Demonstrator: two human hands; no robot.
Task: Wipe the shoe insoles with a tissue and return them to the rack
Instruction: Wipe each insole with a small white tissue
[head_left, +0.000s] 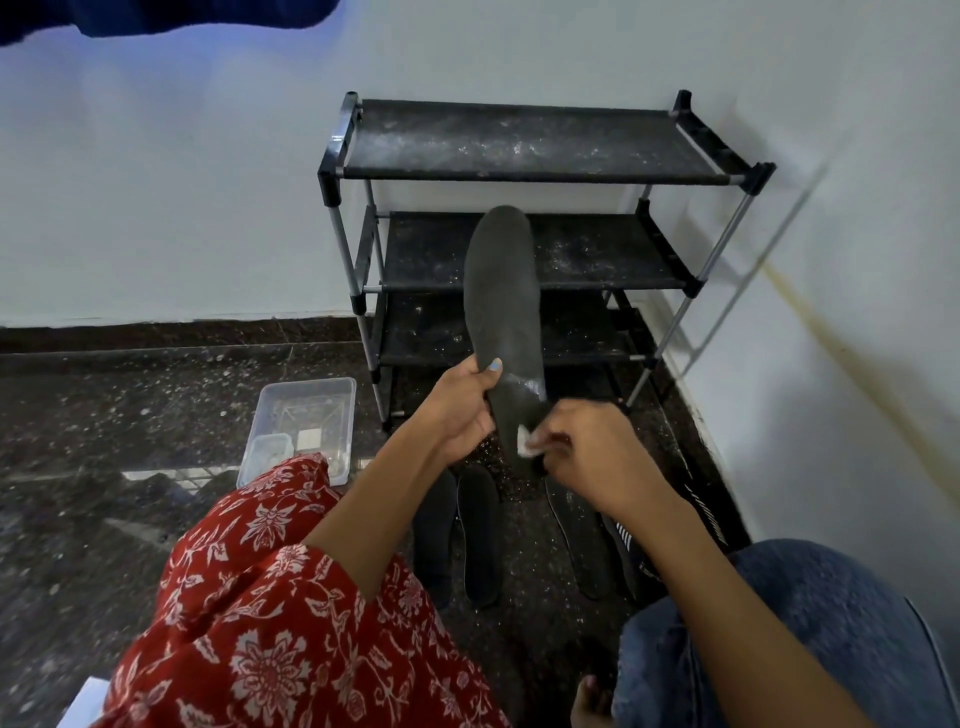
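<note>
Clear tub (332, 387) on dark speckled floor (104, 415), left of frame; smaller lidded box (267, 452) inside it. White walls (156, 182) meet at the corner; yellowish streak (831, 343) on the right one.

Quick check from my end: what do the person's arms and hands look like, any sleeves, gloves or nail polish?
Both forearms are bare, with no gloves and no sleeve showing on them. The left hand has light blue polish on its thumbnail. The right hand shows no ring or band; its nails are out of sight. No watch is visible on either wrist.
</note>
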